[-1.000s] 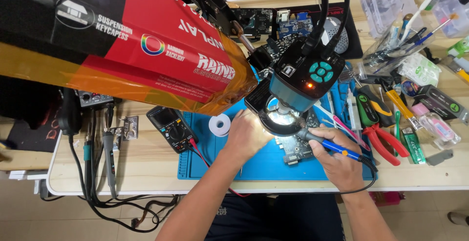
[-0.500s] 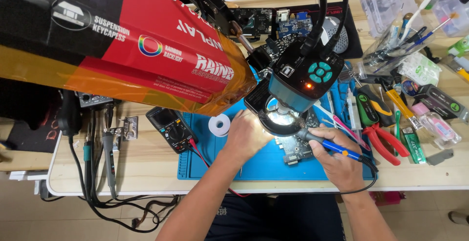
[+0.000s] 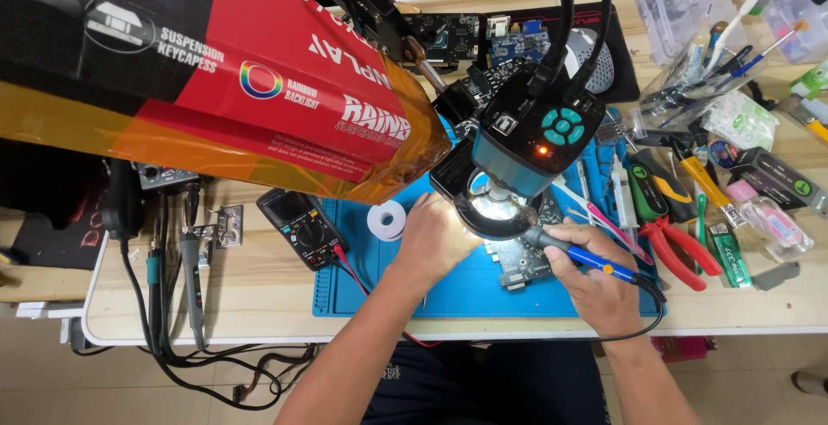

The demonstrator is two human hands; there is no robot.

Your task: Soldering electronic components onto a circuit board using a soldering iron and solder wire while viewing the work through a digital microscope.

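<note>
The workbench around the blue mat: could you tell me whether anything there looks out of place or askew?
Yes: a large red and black box hangs tilted over the bench's left side, hiding what lies under it. Hand tools lie loosely scattered right of the blue mat.

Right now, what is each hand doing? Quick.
Left hand: flat on the blue mat beside the circuit board, holding nothing visible.
Right hand: closed around a blue soldering iron, tip toward the board.

Single head view, steeply down, fairly close over workbench (image 3: 259,296); far edge cropped.
</note>
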